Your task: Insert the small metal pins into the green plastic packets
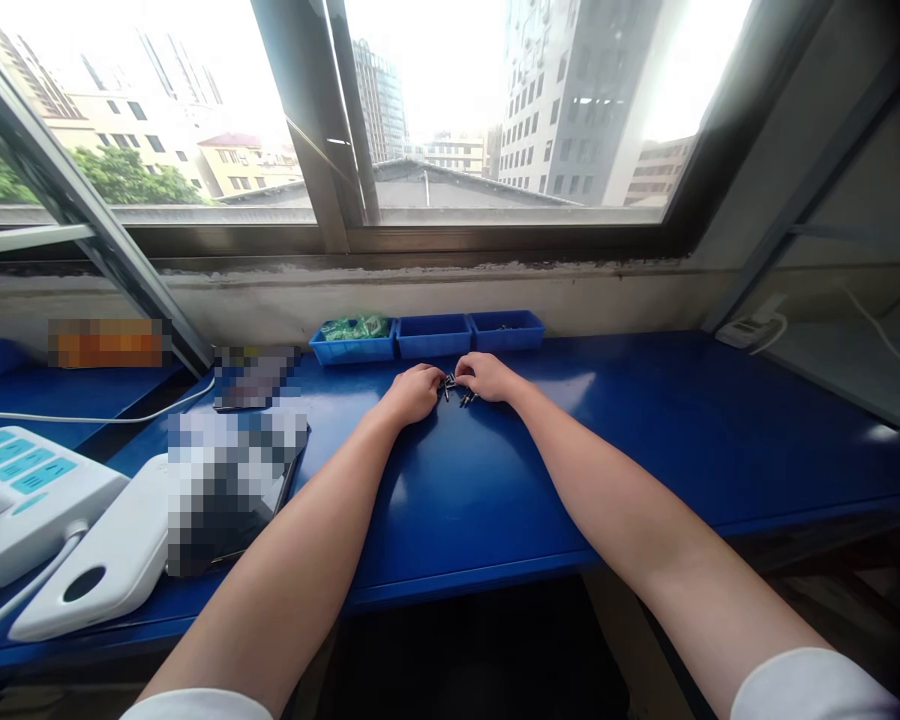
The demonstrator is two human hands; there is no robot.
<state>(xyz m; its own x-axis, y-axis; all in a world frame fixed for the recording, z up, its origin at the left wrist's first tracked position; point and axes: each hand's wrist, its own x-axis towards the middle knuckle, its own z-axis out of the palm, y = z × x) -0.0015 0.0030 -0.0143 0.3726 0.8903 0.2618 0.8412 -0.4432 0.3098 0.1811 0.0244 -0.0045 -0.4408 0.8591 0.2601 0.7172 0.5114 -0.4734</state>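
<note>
Several small dark and metallic pieces (467, 398) lie in a loose pile on the blue tabletop (457, 500). At the left side of the pile is my left hand (417, 391), its fingers closed together at the pieces. My right hand (486, 376) reaches in from the other side, thumb and fingertips pinched at the pile's upper edge. Whatever the fingertips hold is too small to name. Behind the hands stand three blue bins: the left one (352, 350) has green plastic in it, the middle one (433, 345) shows no contents, the right one (507, 340) has small dark pieces.
On the left are a white power strip (82, 500), a white oblong device (94, 590), a cable (150, 416) and blurred flat items. A metal frame post (131, 270) rises behind them. The window (435, 238) and its wall bound the table's back.
</note>
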